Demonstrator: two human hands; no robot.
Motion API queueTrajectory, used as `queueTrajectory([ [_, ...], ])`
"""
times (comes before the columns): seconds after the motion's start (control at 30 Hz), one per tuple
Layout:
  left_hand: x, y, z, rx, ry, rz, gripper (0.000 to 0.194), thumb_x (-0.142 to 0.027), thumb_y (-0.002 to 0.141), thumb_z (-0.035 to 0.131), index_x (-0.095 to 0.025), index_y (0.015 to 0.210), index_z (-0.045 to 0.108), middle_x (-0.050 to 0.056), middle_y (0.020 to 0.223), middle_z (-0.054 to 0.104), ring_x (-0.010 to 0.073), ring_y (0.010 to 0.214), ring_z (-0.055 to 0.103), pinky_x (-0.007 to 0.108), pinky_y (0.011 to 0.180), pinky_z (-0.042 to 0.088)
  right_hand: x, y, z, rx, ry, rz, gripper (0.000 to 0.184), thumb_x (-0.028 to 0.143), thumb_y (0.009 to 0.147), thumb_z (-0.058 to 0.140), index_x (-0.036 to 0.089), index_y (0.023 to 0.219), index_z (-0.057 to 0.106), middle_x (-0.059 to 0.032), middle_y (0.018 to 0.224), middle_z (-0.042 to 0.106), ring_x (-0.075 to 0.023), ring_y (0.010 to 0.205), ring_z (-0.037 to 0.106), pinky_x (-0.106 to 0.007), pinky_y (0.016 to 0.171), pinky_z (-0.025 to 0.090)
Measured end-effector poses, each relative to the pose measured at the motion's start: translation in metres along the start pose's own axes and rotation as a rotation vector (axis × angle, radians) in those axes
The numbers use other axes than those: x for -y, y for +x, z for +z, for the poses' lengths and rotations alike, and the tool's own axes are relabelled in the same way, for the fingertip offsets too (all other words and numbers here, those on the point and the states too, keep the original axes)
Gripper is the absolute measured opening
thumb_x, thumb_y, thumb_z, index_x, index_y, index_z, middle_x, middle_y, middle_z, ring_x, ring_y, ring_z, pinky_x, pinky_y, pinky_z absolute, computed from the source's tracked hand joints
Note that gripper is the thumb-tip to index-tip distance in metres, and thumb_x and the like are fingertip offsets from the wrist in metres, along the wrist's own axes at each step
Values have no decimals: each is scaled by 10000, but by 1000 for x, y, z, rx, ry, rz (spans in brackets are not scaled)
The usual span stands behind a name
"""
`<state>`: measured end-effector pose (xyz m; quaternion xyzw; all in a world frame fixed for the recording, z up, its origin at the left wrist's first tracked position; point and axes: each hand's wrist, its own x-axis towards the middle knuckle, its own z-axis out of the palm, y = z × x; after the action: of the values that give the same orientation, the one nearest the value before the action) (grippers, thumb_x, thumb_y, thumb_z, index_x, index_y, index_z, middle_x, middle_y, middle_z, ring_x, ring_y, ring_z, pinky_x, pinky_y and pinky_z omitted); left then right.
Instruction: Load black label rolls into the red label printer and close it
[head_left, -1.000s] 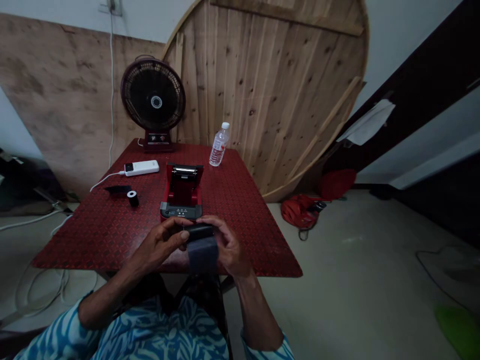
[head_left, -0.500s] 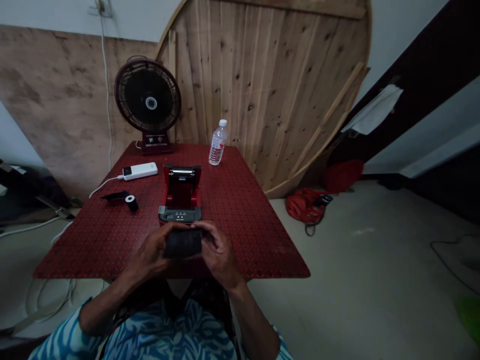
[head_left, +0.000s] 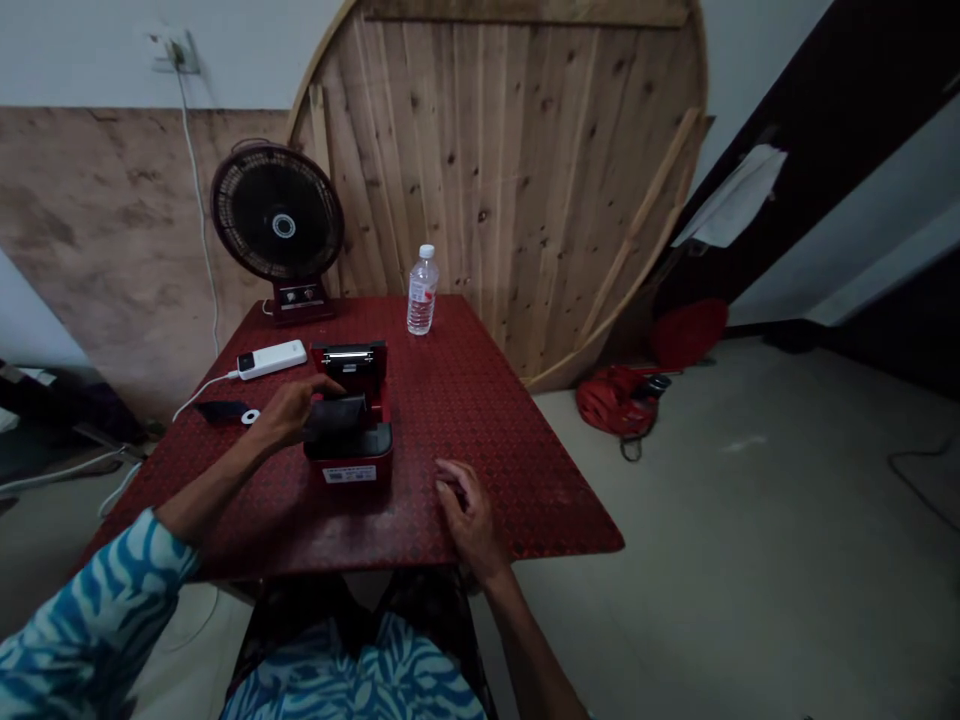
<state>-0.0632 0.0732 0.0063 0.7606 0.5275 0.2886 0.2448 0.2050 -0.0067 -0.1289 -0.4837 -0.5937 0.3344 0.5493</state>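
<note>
A small red-and-black printer sits on the table with its lid raised. My left hand grips a wide black roll at its left end, over the printer's open compartment. How deep the roll sits is hard to make out. My right hand lies at the table to the right of the printer, fingers loosely bent and a little apart, holding nothing. A second, small black roll with a white core and a dark flat strip lie left of my left hand.
The red patterned table carries a white power bank with a cable, a fan at the back left and a water bottle. Behind leans a round wooden board. A red bag lies on the floor at right.
The black roll has moved forward from both hands to above the printer, now in my left hand alone. My right hand has let go and moved right. The view has shifted slightly.
</note>
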Motion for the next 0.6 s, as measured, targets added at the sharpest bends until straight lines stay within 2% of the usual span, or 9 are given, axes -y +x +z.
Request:
queueTrajectory([
  [0.13, 2, 15, 7, 135, 243, -3, 349, -152, 630, 531, -204, 931, 700, 29, 889, 729, 227, 845, 658, 288, 746, 473, -6, -4, 1, 9, -22, 6, 242, 288, 870, 505, 213, 1062, 633, -74, 1060, 657, -199, 980, 627, -349, 867, 505],
  [0.3, -4, 25, 8, 231, 389, -8, 474, -52, 589, 463, -209, 960, 713, 35, 927, 738, 229, 877, 659, 274, 737, 456, -4, -5, 3, 0, -34, 5, 237, 288, 867, 508, 218, 1047, 646, -66, 1050, 680, -201, 988, 634, -350, 866, 508],
  [0.43, 7, 36, 12, 290, 467, 45, 419, -47, 628, 461, -219, 911, 717, 34, 938, 741, 222, 894, 659, 294, 785, 427, -4, -6, 2, 1, -38, 22, 236, 296, 866, 514, 224, 1039, 658, -64, 1058, 688, -209, 1012, 631, -365, 886, 502],
  [0.6, 19, 48, 22, 305, 543, 77, 246, -78, 616, 558, -211, 748, 717, 57, 806, 744, 273, 876, 656, 385, 866, 370, -5, -7, 1, 12, -32, 25, 231, 310, 860, 524, 236, 1021, 673, -61, 1044, 700, -216, 1004, 636, -376, 893, 504],
])
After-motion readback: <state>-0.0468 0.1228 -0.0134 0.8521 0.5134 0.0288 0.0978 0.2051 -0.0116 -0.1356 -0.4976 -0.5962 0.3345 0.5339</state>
